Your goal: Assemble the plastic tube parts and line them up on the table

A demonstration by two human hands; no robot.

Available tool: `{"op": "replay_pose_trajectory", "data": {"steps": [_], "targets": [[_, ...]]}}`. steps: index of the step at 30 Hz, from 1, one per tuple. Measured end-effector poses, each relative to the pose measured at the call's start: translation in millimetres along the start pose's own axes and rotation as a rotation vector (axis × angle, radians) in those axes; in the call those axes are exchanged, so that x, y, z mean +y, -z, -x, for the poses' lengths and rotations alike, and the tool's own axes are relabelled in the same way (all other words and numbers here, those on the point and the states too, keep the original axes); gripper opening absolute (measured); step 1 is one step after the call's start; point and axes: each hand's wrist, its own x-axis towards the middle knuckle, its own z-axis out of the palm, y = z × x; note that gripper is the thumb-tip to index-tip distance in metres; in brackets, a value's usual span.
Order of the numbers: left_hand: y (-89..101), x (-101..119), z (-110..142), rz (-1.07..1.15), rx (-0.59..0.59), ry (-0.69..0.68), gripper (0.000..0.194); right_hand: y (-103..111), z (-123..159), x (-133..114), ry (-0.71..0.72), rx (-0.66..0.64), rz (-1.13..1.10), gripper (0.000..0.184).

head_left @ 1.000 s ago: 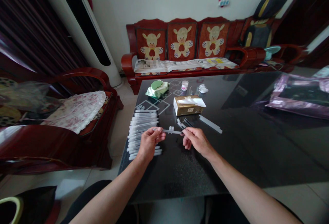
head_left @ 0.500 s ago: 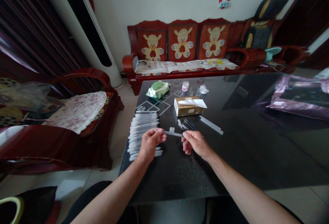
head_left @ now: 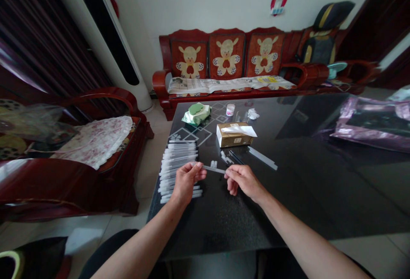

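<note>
Translucent tube (head_left: 214,169) is sitting between both hands, out in front of the person, over the counter (head_left: 230,232). Long axis is running side to side, roughly in line with the two grips, right end dipping slightly. Left hand (head_left: 186,181) is pinching the left end, thumb against fingers; right hand (head_left: 242,180) is pinching the right end the same way, lower fingers curling under. Neither hand is nearer: both are touching it. Can't tell clearance to the counter.

Tube is looking slim, straight, frosted, probably plastic. Two short pale caps (head_left: 213,164) are standing out just beyond its middle. Row of frosted tubes (head_left: 177,159) is lying alongside the left hand, stacked edge to edge, axes also side to side; can't tell if the hand is touching them.

Past the right hand: small whitish pieces (head_left: 225,157), thin black rods (head_left: 236,157), and flat-looking pale sticks (head_left: 263,158) are lying at a slant. Further out, a gold tissue box (head_left: 233,141) is showing a white sheet; soft green wipes pack (head_left: 196,117), small round jar (head_left: 230,110) and crumpled tissue (head_left: 253,114) are sitting behind. Counter is dark, glossy, reflecting.
</note>
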Motion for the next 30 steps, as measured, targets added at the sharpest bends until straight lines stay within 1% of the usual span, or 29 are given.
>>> {"op": "replay_pose_trajectory", "data": {"steps": [5,10,16,20,22,25,30], "targets": [[0.7,1.5,-0.1,0.006,0.004,-0.005,0.028,-0.5,-0.3,1.7,-0.024,-0.008,0.004,0.041],[1.4,2.1,0.0,0.001,0.009,-0.009,0.026,0.7,0.0,1.5,0.03,-0.011,0.029,0.035],[2.4,2.0,-0.2,0.015,0.017,-0.002,0.027,-4.8,1.2,0.3,-0.021,-0.087,-0.053,0.037],[3.5,3.1,-1.1,0.026,0.023,-0.003,0.027,-4.2,0.7,0.2,-0.02,-0.05,-0.063,0.04],[3.7,3.1,-1.3,0.025,0.016,-0.007,0.028,-3.6,0.4,0.9,0.005,-0.028,-0.039,0.037],[2.8,1.8,-0.8,0.026,0.009,-0.014,0.028,-5.5,0.5,2.8,0.033,-0.033,-0.01,0.033],[-0.6,2.4,2.1,0.012,-0.059,-0.034,0.031,-10.0,-0.5,2.8,-0.012,-0.054,0.036,0.036]]}}
